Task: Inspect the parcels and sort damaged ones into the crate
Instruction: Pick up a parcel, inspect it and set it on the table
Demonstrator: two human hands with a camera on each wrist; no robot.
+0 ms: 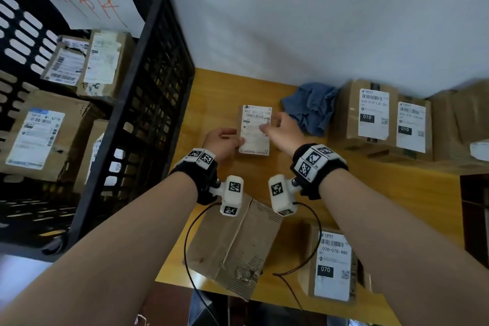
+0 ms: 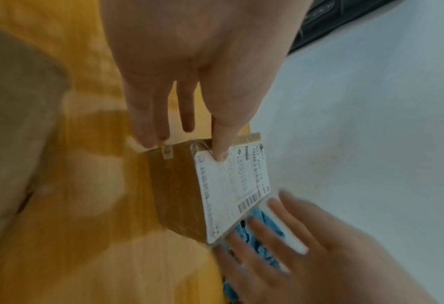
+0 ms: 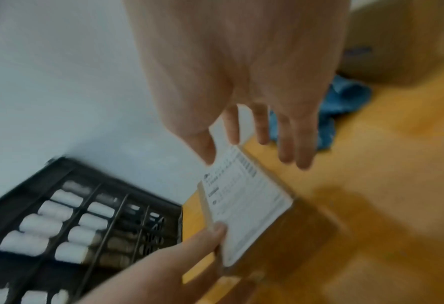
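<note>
under right hand [image 1: 281, 130], small parcel [image 1: 254, 140] label partly hidden.

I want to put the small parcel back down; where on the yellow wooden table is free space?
Bare yellow wooden table shows between the black plastic crate and the crumpled blue cloth. The right side is crowded with labelled cardboard boxes.
</note>
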